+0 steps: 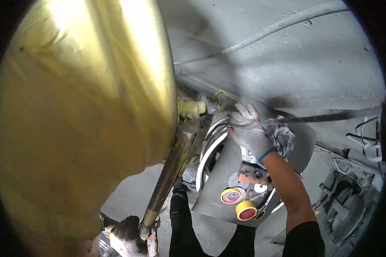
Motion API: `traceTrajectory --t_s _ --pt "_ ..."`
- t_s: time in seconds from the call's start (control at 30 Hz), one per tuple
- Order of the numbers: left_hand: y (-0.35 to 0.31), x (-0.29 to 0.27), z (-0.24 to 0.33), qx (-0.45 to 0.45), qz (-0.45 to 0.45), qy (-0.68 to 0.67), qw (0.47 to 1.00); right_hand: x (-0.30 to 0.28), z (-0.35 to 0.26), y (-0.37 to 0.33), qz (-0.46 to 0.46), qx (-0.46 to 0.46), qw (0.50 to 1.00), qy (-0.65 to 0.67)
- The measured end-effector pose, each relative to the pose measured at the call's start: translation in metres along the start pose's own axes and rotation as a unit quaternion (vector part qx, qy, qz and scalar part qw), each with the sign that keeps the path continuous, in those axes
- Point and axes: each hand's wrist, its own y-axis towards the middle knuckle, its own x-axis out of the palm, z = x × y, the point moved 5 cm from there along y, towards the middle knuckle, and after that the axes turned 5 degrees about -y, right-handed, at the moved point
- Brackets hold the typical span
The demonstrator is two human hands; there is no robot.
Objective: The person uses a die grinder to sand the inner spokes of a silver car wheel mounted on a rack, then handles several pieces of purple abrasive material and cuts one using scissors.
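My left hand (133,242), in a pale, dark-stained work glove, is at the lower left. Its fingers close round the lower end of a brown, worn metal pipe (165,182), which slants up beside a large gold-covered rounded body (85,107). Further up and right, my right hand (254,139) wears a pale knit glove with a blue cuff. A long grey strip (313,118) passes between its thumb and fingers and runs off to the right. Curved white and dark hoses (210,156) lie just left of that hand. Crumpled plastic (284,139) is beside its wrist.
A grey sheet (218,195) carries a yellow tape roll (246,210), a second roll (232,195), scissors (261,213) and a reddish block (249,172). A grey wall (296,64) rises behind, with a cable (283,28) along it. Dark equipment (347,214) stands at right.
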Motion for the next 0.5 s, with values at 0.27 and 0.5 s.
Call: traceTrajectory --t_s 0.27,0.5 --pt "0.005 0.000 0.002 0.025 0.039 -0.013 0.999 0.011 0.004 0.000 0.065 0.030 0.997 0.023" --pt "-0.006 -0.001 0.005 0.079 0.096 0.017 0.992 0.001 0.016 -0.005 0.066 0.035 0.997 0.020"
